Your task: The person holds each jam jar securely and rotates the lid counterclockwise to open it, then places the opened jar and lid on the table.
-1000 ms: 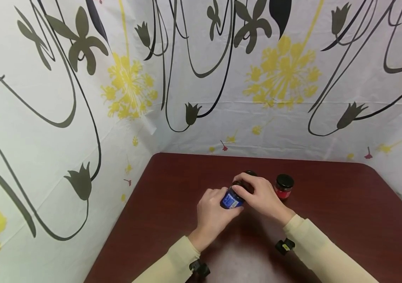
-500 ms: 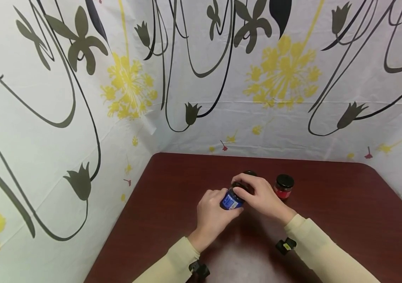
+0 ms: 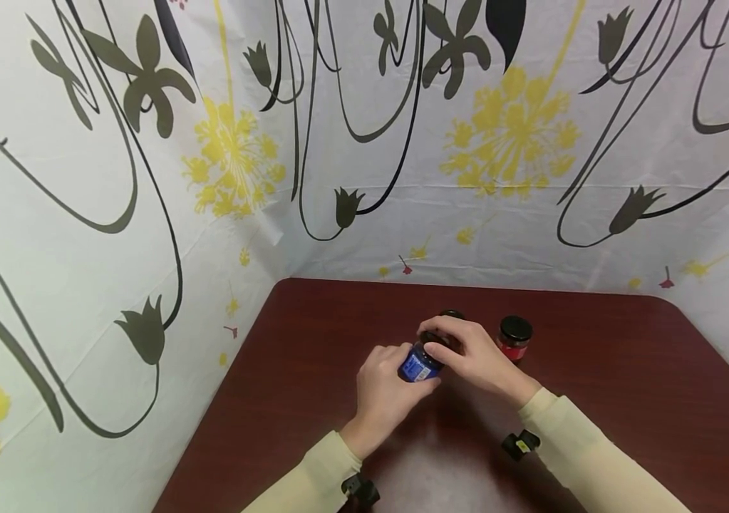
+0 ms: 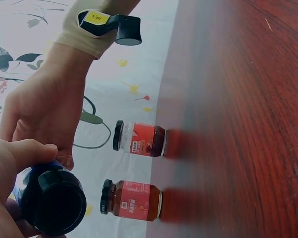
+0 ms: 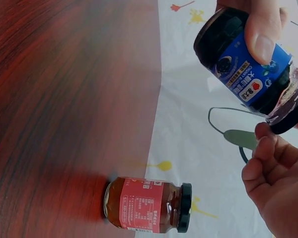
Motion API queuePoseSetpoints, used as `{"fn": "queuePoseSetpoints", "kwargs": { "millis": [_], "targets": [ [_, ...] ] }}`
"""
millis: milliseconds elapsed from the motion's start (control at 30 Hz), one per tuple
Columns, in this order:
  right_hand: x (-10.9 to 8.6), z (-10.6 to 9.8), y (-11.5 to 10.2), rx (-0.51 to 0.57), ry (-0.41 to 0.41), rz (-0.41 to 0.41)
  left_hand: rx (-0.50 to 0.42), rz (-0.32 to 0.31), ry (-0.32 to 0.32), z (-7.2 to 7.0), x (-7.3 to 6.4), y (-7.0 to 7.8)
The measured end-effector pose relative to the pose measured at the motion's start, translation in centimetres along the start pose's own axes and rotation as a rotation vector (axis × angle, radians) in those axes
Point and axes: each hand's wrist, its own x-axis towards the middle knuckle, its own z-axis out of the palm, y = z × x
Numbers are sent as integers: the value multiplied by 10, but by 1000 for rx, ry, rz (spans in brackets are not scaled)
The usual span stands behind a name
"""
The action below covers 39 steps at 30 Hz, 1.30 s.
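Note:
A jam jar with a blue label is held tilted above the table. My left hand grips its body, the thumb lying across the label in the right wrist view. The jar's black lid sits at its neck, where dark jam shows through the glass. Over that lid bends my right hand, its thumb and fingers curled round the rim. From the left wrist the jar's dark base faces the camera. In that view the right hand is partly behind the jar.
Two jars with red labels and black lids stand on the brown table. One jar is right of my right hand; the other is mostly hidden behind it. Patterned white cloth hangs along the table's back and left.
My right hand has shifted slightly, its thumb a little lower and to the right on the lid. The left hand and the blue-labelled jar stay almost still.

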Motion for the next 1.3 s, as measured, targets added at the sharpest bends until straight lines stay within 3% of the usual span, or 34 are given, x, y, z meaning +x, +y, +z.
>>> {"fn": "queuePoseSetpoints", "kwargs": {
  "millis": [333,700,1033,1300],
  "targets": [
    [0,-1,0,-26,-13,-22,5,5,18,-1,-1,-2],
    [2,-7,-3,-127,-22,-22,-24,-16,24,-2,-2,0],
    [5,-10,-16,-298,45,150,-16,-22,29,-2,0,2],
    [9,-4,-25,-353,87,261,12,-40,7,-1,-2,4]
  ]
}}
